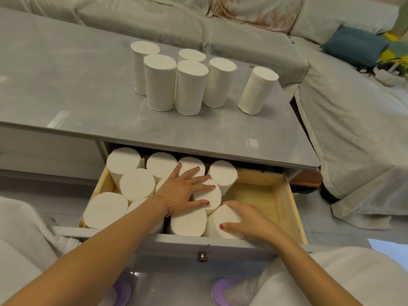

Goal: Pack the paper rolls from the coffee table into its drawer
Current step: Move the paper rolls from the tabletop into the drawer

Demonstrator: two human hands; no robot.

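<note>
1. Head view: the left hand [187, 191] lies flat, fingers spread, on the rolls in the drawer [284, 195].
2. The right hand [245, 219] grips one roll [223, 221] there.
3. Six rolls [192, 85] stand on the table [66, 85].

The coffee table [154, 129] had a glossy, smooth grey top like polished stone that caught reflections. Its drawer [280, 195] showed pale, unfinished-looking wood inside, behind a smooth grey front with a shiny metal knob [202, 256]. The paper rolls [192, 87] looked soft, matt and slightly fibrous. The sofa [242, 34] wore matt grey cloth, faintly creased.
</note>
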